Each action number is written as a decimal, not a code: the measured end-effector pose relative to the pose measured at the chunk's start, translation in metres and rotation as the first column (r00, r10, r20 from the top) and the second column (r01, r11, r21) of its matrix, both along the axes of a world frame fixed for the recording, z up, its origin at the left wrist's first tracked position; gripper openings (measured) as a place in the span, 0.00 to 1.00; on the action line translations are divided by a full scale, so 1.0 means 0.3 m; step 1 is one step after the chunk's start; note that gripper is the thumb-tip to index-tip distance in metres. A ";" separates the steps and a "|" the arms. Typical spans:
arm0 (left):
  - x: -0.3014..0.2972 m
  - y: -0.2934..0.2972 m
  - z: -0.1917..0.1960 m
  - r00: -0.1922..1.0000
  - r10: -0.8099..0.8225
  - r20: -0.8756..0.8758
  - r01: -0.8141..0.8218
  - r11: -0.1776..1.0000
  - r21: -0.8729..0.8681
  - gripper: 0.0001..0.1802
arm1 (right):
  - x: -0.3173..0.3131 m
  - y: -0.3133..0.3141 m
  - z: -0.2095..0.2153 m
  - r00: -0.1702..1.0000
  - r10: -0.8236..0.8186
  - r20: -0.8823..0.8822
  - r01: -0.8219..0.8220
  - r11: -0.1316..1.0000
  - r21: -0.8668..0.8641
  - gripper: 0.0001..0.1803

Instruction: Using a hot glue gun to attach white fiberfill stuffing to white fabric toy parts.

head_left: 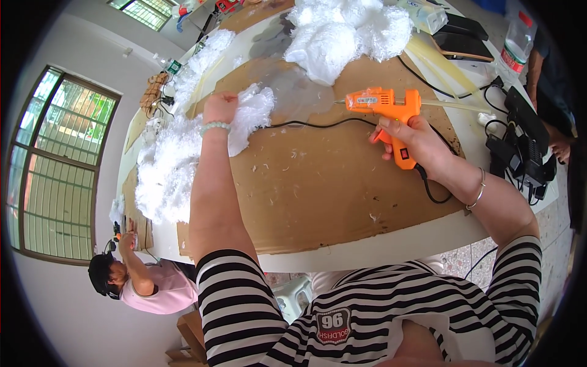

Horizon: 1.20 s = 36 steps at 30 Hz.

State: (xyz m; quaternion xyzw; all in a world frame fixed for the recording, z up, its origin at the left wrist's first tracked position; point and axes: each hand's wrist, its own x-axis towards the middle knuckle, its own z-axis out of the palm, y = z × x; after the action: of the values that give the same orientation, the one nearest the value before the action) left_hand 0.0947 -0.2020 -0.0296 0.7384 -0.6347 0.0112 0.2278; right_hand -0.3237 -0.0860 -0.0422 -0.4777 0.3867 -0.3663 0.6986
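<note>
Right hand (pixel 408 139) fingers wrapped around orange glue gun (pixel 386 110), nozzle pointing left over cardboard sheet (pixel 318 189). Left hand (pixel 220 107) fisted, pressing white stuffing (pixel 183 159). Farther off: second stuffing heap (pixel 348 30); clear bottle (pixel 516 43), red-and-green label, at table's far right corner.

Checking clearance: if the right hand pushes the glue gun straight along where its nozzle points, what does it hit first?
Likely the white fluffy stuffing under the left hand. The right hand aims the orange glue gun leftward over a clear plastic sheet; depth is uncertain.
</note>
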 end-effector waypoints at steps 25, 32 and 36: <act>-0.152 0.567 0.187 0.444 -0.259 -0.857 -0.122 0.931 -0.345 0.08 | -0.003 0.000 -0.010 0.995 -0.082 0.061 0.084 0.995 -0.045 0.17; -0.614 0.816 0.107 0.877 -0.456 -0.150 0.466 0.884 0.035 0.16 | 0.002 -0.008 -0.014 0.991 -0.114 0.076 0.114 0.993 0.010 0.15; -0.615 0.844 0.105 0.849 -0.458 -0.264 0.476 0.879 0.006 0.15 | 0.001 -0.006 -0.022 0.979 -0.121 0.161 0.115 0.992 0.043 0.13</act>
State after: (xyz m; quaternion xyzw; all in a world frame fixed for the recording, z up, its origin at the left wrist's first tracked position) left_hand -0.0899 0.0511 0.0017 0.5647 -0.7605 -0.1619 0.2768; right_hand -0.3234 -0.0877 -0.0489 -0.4104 0.3619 -0.4386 0.7129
